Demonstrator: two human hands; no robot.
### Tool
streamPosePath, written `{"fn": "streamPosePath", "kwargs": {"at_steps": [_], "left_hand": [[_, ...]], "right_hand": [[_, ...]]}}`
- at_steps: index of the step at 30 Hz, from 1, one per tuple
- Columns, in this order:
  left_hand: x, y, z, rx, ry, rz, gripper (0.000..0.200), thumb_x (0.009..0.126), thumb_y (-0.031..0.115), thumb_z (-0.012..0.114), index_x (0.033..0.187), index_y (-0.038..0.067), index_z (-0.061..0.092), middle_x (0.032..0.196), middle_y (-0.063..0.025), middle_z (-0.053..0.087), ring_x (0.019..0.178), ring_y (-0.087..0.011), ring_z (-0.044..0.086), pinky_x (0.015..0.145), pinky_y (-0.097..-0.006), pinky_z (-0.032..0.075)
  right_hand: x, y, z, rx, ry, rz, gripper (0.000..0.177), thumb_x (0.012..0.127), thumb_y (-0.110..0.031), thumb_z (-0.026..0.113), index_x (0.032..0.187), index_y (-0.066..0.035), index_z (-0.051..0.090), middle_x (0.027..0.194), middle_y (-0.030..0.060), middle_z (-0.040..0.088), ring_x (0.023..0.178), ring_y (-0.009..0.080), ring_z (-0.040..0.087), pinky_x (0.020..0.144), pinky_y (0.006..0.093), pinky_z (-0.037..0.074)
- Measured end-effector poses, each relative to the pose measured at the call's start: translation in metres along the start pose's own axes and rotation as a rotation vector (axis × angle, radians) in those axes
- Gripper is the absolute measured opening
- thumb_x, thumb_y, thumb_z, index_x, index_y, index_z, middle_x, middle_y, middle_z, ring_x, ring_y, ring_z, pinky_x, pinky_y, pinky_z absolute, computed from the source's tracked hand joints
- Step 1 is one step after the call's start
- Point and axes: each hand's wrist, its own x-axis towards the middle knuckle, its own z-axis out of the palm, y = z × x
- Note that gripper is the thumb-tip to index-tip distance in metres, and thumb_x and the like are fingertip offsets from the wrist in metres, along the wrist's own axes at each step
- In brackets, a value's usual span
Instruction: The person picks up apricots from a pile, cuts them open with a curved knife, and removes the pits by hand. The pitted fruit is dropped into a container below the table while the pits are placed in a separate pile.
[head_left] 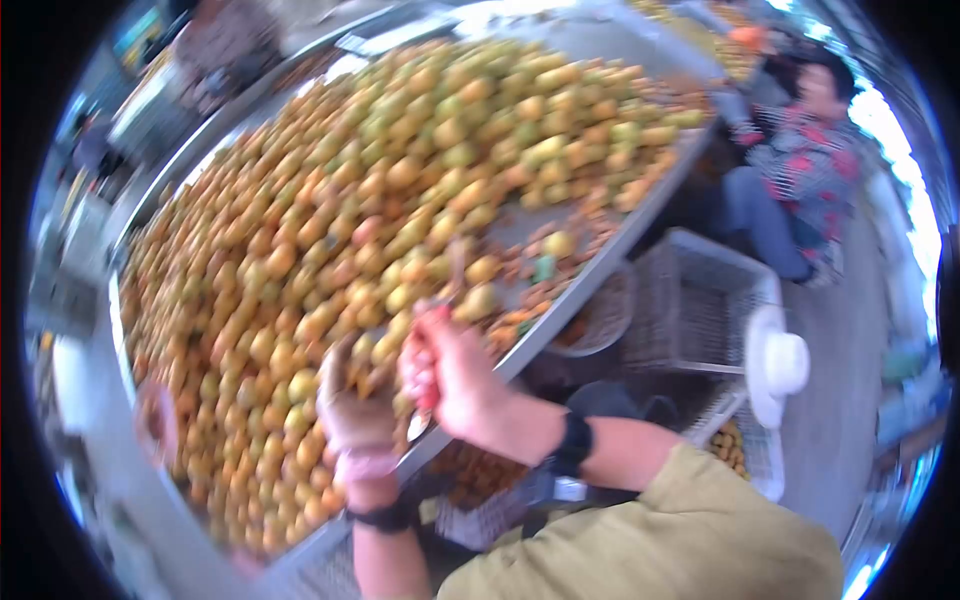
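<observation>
A large heap of round yellow, orange and greenish fruit [300,270] covers a metal-edged sorting table [590,285]. At its near edge my left hand [357,405], in a pale glove with darker fingertips, curls its fingers low over the fruit. Motion blur hides what lies between them. Just to the right, my right hand [462,385] is bare and closed around a red-handled tool [425,365]. A small shiny piece shows below that fist, but the tool's kind is too blurred to tell. The two hands are close together.
Peelings and scraps [530,275] lie inside the table's right edge. Beyond it stand a round tub [605,315], a grey plastic crate [700,300] and a white lidded object [778,365]. A seated person [800,175] is at the right; another person [225,50] stands across the table.
</observation>
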Motion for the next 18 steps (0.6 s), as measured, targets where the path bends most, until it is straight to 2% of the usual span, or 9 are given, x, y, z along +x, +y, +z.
{"fn": "streamPosePath", "kwargs": {"at_steps": [1, 2, 3, 5, 9, 11, 13, 15, 18], "left_hand": [[-0.001, 0.003, 0.004, -0.167, 0.03, -0.047, 0.054, 0.073, -0.01, 0.067, 0.122, 0.004, 0.051, 0.111, -0.006, 0.058, 0.098, -0.0159, 0.055, 0.084, -0.0295, 0.05], [0.006, -0.014, 0.0, -0.946, 0.074, -0.54, 0.041, 0.083, 0.006, 0.065, 0.121, 0.005, 0.049, 0.105, -0.0038, 0.057, 0.09, -0.0163, 0.055, 0.08, -0.0314, 0.051], [-0.001, 0.013, 0.015, -0.559, 0.205, -0.318, 0.031, 0.092, 0.026, 0.057, 0.114, 0.005, 0.052, 0.098, -0.0035, 0.055, 0.084, -0.0148, 0.053, 0.076, -0.0329, 0.052], [0.012, -0.014, -0.009, -1.366, 0.054, -0.824, 0.046, 0.086, 0.004, 0.061, 0.128, 0.002, 0.044, 0.108, -0.0068, 0.052, 0.086, -0.0127, 0.052, 0.077, -0.0291, 0.052], [0.002, -0.032, 0.001, -0.835, 0.008, -0.549, 0.066, 0.077, -0.01, 0.063, 0.137, -0.001, 0.036, 0.117, -0.0099, 0.053, 0.095, -0.0126, 0.056, 0.083, -0.0301, 0.051], [-0.005, -0.037, 0.008, 0.105, 0.09, -0.043, 0.046, 0.094, 0.019, 0.053, 0.134, -0.001, 0.04, 0.11, -0.01, 0.059, 0.095, -0.0174, 0.061, 0.082, -0.025, 0.051], [0.001, -0.035, 0.0, 0.094, -0.017, -0.095, 0.053, 0.094, 0.012, 0.051, 0.141, 0.0, 0.03, 0.121, -0.0096, 0.054, 0.111, -0.0192, 0.056, 0.088, -0.0243, 0.048], [0.004, -0.008, -0.001, -0.755, 0.088, -0.44, 0.048, 0.095, 0.019, 0.05, 0.138, 0.001, 0.036, 0.122, -0.0091, 0.054, 0.109, -0.019, 0.057, 0.087, -0.0252, 0.049], [0.013, -0.003, -0.01, -1.086, 0.181, -0.678, 0.036, 0.096, 0.03, 0.049, 0.121, 0.005, 0.05, 0.094, -0.0042, 0.059, 0.083, -0.0138, 0.06, 0.08, -0.0283, 0.051]], "right_hand": [[0.006, 0.002, -0.009, -0.014, 0.036, -0.053, 0.035, 0.093, -0.038, 0.057, 0.072, -0.014, 0.041, 0.056, -0.0032, 0.041, 0.043, 0.0067, 0.036, 0.04, 0.0239, 0.03], [0.013, 0.003, -0.014, -0.041, 0.084, -0.103, 0.034, 0.093, -0.037, 0.058, 0.074, -0.014, 0.042, 0.056, -0.0035, 0.041, 0.043, 0.0063, 0.036, 0.039, 0.0235, 0.03], [0.02, 0.004, -0.017, -0.054, 0.136, -0.14, 0.032, 0.092, -0.036, 0.059, 0.075, -0.014, 0.042, 0.057, -0.0037, 0.041, 0.043, 0.006, 0.036, 0.038, 0.023, 0.029], [0.029, 0.006, -0.017, -0.105, 0.125, -0.179, 0.03, 0.092, -0.036, 0.06, 0.078, -0.014, 0.044, 0.057, -0.0042, 0.041, 0.044, 0.0049, 0.036, 0.038, 0.0215, 0.03], [0.029, 0.005, 0.002, -0.446, -0.135, -0.202, 0.028, 0.093, -0.035, 0.059, 0.081, -0.014, 0.046, 0.059, -0.0084, 0.04, 0.046, 0.003, 0.037, 0.039, 0.0191, 0.03], [0.044, 0.018, 0.002, -0.609, -0.318, -0.386, 0.026, 0.094, -0.031, 0.058, 0.08, -0.013, 0.046, 0.06, -0.0091, 0.04, 0.05, 0.0012, 0.037, 0.042, 0.0184, 0.031], [0.05, 0.026, 0.0, -0.647, -0.384, -0.52, 0.025, 0.095, -0.028, 0.057, 0.08, -0.012, 0.047, 0.061, -0.0099, 0.038, 0.052, 0.0, 0.036, 0.043, 0.0188, 0.03], [0.046, 0.028, -0.003, -0.641, -0.478, -0.527, 0.024, 0.095, -0.029, 0.057, 0.081, -0.011, 0.047, 0.063, -0.0098, 0.038, 0.054, -0.0004, 0.035, 0.044, 0.019, 0.029], [0.033, 0.012, -0.003, -0.592, -0.377, -0.448, 0.023, 0.096, -0.028, 0.056, 0.085, -0.011, 0.047, 0.065, -0.0095, 0.038, 0.054, 0.0001, 0.033, 0.045, 0.0188, 0.028]]}}
